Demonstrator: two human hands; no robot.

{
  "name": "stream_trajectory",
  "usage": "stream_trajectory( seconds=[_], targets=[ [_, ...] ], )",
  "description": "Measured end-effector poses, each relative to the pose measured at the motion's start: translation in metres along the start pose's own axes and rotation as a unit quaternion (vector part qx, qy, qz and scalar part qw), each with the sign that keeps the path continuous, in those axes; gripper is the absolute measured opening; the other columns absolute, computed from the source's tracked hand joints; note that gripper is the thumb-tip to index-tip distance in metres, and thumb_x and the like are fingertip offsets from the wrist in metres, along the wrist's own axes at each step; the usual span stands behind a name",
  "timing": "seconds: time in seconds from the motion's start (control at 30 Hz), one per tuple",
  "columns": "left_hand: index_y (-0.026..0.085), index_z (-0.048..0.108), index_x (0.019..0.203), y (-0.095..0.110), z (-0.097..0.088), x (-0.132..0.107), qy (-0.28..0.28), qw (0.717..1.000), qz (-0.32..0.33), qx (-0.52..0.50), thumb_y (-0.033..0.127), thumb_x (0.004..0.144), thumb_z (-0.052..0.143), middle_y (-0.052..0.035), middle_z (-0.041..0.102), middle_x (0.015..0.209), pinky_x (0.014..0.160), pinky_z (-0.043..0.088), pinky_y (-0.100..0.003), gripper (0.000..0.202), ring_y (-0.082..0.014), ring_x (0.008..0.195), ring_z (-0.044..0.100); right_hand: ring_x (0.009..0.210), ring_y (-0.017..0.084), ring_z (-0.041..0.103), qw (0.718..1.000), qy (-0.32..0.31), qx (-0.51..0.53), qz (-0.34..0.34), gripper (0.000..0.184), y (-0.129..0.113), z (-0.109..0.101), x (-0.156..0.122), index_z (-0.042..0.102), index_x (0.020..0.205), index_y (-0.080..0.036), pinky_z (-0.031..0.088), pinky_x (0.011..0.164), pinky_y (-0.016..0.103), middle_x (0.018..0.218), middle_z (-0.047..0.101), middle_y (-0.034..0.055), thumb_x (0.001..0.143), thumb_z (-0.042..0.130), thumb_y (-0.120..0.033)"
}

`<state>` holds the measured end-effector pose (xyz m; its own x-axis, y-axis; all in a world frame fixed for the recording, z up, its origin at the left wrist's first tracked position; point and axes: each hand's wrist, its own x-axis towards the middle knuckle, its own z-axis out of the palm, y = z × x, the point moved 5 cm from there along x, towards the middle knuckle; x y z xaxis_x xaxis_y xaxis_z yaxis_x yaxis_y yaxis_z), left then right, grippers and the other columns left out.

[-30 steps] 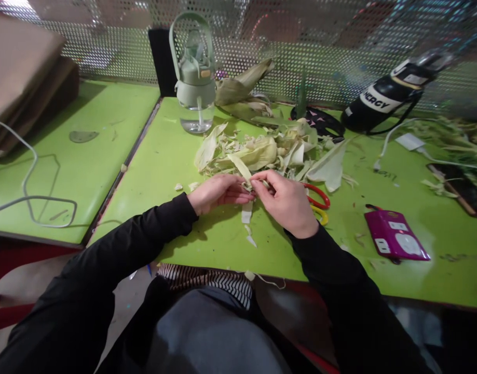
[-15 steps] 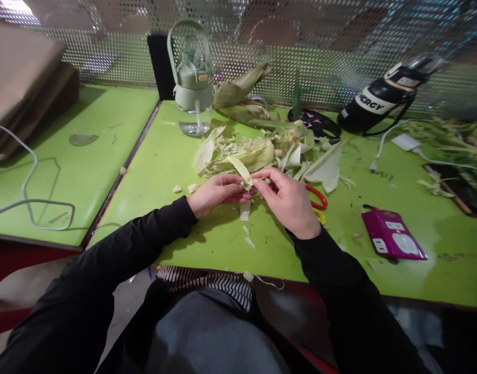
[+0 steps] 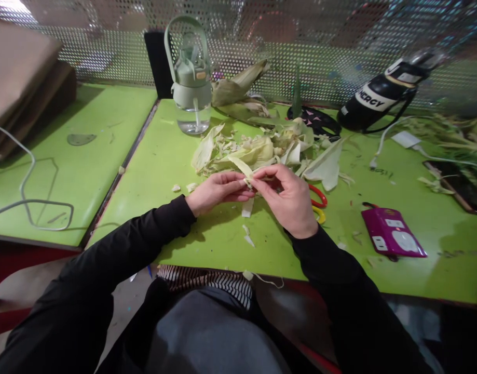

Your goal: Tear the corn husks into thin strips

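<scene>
A pale strip of corn husk (image 3: pixel 241 166) is pinched between my two hands over the green table (image 3: pixel 207 239). My left hand (image 3: pixel 218 192) holds its lower end between thumb and fingers. My right hand (image 3: pixel 287 197) is closed on the same piece from the other side, and its fingertips hide part of it. Just beyond my hands lies a loose heap of corn husks (image 3: pixel 257 151), torn into leaves and scraps. Scissors (image 3: pixel 318 195) with red and yellow handles lie partly under my right hand. Small husk scraps (image 3: pixel 248 240) are scattered in front.
A green water bottle (image 3: pixel 191 98) stands behind the heap on the left. At the back right a black bottle (image 3: pixel 374 101) leans by the mesh screen. A purple pouch (image 3: pixel 394 234), a phone (image 3: pixel 458 187) and a white cable (image 3: pixel 386 136) lie rightward. Brown paper bags (image 3: pixel 20 88) sit far left.
My hands stay almost in place, with the right fingers shifting slightly on the husk strip and drawing close to the left fingertips. The whole view moves very slightly.
</scene>
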<state>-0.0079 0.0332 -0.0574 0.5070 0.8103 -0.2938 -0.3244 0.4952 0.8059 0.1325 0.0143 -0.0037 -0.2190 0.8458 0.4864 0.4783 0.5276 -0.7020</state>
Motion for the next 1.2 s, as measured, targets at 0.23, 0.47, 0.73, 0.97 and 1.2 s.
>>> stream_trajectory(
  seconds=[0.23, 0.47, 0.73, 0.97, 1.2],
  targets=[
    [0.010, 0.067, 0.093, 0.000, -0.003, 0.001, -0.023, 1.000, 0.010, 0.000, 0.005, 0.096, 0.058, -0.0059, 0.077, 0.089, 0.096, 0.057, -0.033, 0.011, -0.0109, 0.081, 0.075, 0.069, 0.012, 0.061, 0.999, -0.041, -0.005, 0.020, 0.010, 0.000, -0.004, 0.002, 0.060, 0.088, -0.023, 0.049, 0.061, 0.027, 0.082, 0.066, -0.0026, 0.089, 0.070, -0.019],
    [0.009, 0.069, 0.093, 0.002, -0.005, 0.000, -0.053, 0.995, 0.019, 0.082, 0.009, 0.092, 0.064, -0.0063, 0.077, 0.089, 0.097, 0.057, -0.033, 0.005, -0.0108, 0.082, 0.073, 0.072, 0.016, 0.064, 0.997, -0.070, -0.022, 0.025, 0.006, 0.000, 0.000, 0.003, 0.061, 0.089, -0.023, 0.054, 0.067, 0.032, 0.085, 0.070, 0.0005, 0.090, 0.067, -0.025],
    [0.009, 0.069, 0.096, 0.007, -0.005, -0.001, -0.060, 0.995, 0.026, 0.079, 0.010, 0.091, 0.066, -0.0078, 0.077, 0.093, 0.102, 0.054, -0.036, 0.006, -0.0125, 0.088, 0.074, 0.081, 0.017, 0.067, 0.998, -0.054, -0.030, 0.003, 0.004, -0.003, -0.002, 0.003, 0.059, 0.093, -0.023, 0.056, 0.072, 0.032, 0.091, 0.071, 0.0021, 0.093, 0.062, -0.020],
    [0.010, 0.066, 0.093, 0.008, 0.000, -0.004, -0.054, 0.996, 0.022, 0.065, 0.007, 0.093, 0.061, -0.0055, 0.076, 0.086, 0.099, 0.055, -0.035, 0.006, -0.0109, 0.082, 0.074, 0.083, 0.018, 0.064, 0.998, -0.014, -0.054, -0.037, 0.010, -0.005, -0.001, 0.001, 0.057, 0.087, -0.024, 0.055, 0.072, 0.034, 0.093, 0.065, 0.0031, 0.091, 0.063, -0.016],
    [0.012, 0.065, 0.088, 0.007, -0.003, -0.002, -0.034, 0.997, 0.024, 0.065, 0.009, 0.090, 0.065, -0.0029, 0.075, 0.082, 0.094, 0.057, -0.033, 0.003, -0.0103, 0.079, 0.074, 0.077, 0.017, 0.065, 0.998, -0.042, -0.048, -0.028, 0.007, -0.007, 0.003, -0.001, 0.059, 0.098, -0.023, 0.056, 0.071, 0.034, 0.093, 0.068, 0.0029, 0.095, 0.056, -0.018]
  ],
)
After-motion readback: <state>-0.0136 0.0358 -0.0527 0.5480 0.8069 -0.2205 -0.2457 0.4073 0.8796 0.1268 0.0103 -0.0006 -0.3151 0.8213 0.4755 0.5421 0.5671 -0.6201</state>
